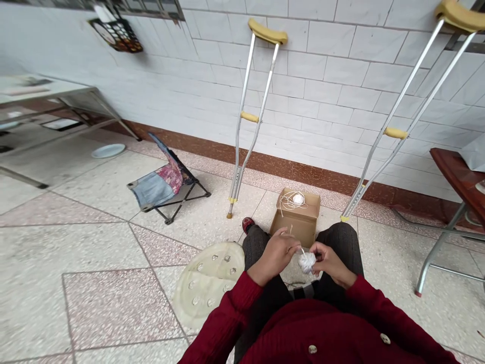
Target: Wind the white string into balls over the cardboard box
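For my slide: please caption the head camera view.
Left hand and right hand handle a white yarn ball, cardboard box beyond.

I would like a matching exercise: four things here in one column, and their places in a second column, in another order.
Things:
1. white yarn ball
2. open cardboard box
3. aluminium crutch
4. folding camp chair

Places:
A. against the tiled wall
B. left of both crutches
C. between the left hand and right hand
D. between the crutches

Pairs: 1-C, 2-D, 3-A, 4-B
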Available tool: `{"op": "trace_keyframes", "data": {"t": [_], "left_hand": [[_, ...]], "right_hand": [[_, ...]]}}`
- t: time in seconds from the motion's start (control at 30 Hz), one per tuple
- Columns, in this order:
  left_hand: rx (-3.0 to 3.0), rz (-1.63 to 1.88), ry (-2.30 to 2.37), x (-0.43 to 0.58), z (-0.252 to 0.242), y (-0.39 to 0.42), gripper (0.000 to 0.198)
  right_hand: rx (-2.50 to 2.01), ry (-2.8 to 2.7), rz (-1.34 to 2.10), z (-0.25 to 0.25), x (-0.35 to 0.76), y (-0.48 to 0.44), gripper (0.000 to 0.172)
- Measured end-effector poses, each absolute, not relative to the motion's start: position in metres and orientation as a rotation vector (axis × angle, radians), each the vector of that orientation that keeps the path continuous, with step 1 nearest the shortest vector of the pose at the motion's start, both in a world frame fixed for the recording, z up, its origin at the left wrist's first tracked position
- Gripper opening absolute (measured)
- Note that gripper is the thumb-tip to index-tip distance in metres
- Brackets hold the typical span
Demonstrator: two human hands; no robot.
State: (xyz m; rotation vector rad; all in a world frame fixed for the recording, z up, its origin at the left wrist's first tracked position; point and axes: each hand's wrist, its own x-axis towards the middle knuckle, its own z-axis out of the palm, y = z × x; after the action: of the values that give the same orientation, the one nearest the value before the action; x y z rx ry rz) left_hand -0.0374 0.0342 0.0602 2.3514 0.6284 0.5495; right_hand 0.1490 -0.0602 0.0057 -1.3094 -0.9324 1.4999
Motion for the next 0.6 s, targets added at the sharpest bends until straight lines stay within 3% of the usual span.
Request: {"op": "trace_keyframes", "data": {"t": [0.1, 0.33, 0.43, 0.6], "left_hand": [[2.217, 0.537, 0.602, -0.033, 0.051, 0.036, 0.031], [1.809, 0.556, 0.571, -0.015, 0.037, 0.008, 0.039], [1.880, 0.529, 0.600, -0.021, 0.041, 0.011, 0.038], [2.238, 0.506, 0.646, -0.029, 0.036, 0.017, 0.032]], "right_hand": [[-1.092, -0.870, 1.634, 0.032, 0.140, -0.075, 0.037], [-0.941, -0.789, 1.590, 0.078, 0.154, -0.055, 0.052], [-0.947, -0.721, 1.582, 0.079, 0.155, -0.045, 0.041], [-0.909, -0.678, 1.522, 0.096, 0.158, -0.039, 0.042]]}}
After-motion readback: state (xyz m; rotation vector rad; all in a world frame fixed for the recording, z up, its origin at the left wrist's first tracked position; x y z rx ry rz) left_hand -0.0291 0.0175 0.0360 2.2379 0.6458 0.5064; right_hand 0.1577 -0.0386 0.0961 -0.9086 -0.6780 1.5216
